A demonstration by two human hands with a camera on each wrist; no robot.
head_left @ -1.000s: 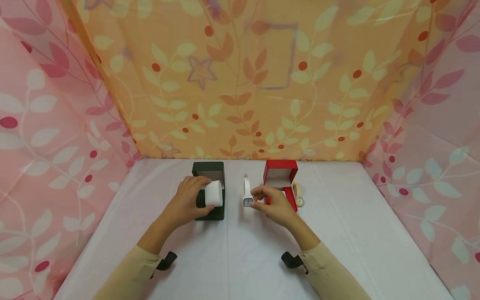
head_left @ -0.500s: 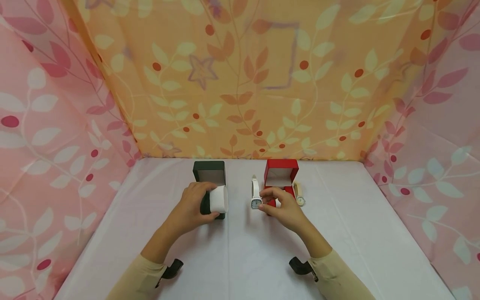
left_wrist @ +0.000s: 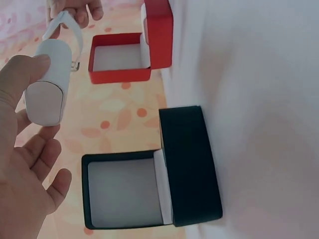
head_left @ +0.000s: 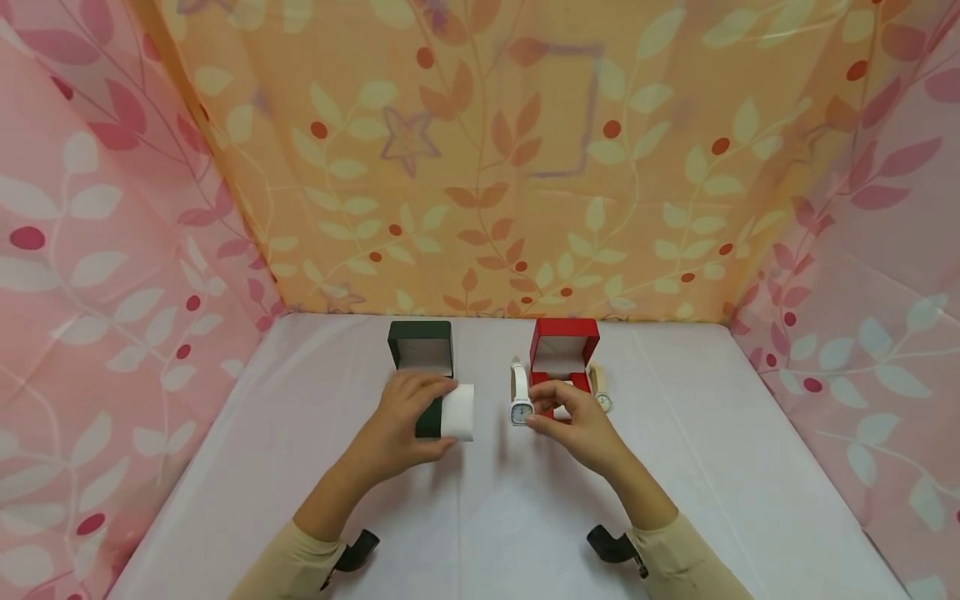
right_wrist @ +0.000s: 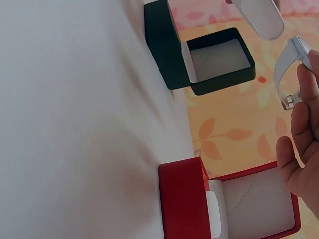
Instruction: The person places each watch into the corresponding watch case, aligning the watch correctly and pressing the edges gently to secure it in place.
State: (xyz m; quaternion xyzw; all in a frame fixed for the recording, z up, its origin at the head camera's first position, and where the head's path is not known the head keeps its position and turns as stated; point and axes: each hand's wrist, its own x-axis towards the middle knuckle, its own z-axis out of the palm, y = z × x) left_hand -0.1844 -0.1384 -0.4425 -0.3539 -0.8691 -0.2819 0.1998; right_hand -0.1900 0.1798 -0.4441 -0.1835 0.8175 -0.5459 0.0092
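Observation:
My left hand [head_left: 397, 429] pinches a white watch cushion [head_left: 458, 412] between thumb and fingers, held in front of the dark green box [head_left: 421, 342]. The left wrist view shows the cushion [left_wrist: 52, 74] end-on, with the thumb along its side. In my right hand [head_left: 581, 425], fingers and thumb hold a wristwatch [head_left: 520, 396] with a white strap by its squarish case. Its strap hangs loose, with the buckle [right_wrist: 288, 102] visible in the right wrist view. A gap separates the watch from the cushion in the head view.
Behind my right hand a red box [head_left: 564, 342] stands with its lid up, a white cushion inside it. A second watch [head_left: 601, 383] with a cream strap lies beside it. The green box's lid is up too. Floral cloth walls [head_left: 480, 208] enclose the white table [head_left: 300, 350].
My left hand has moved right and nearer with the cushion, away from over the green box. My right hand has shifted right and slightly nearer with the white-strapped watch.

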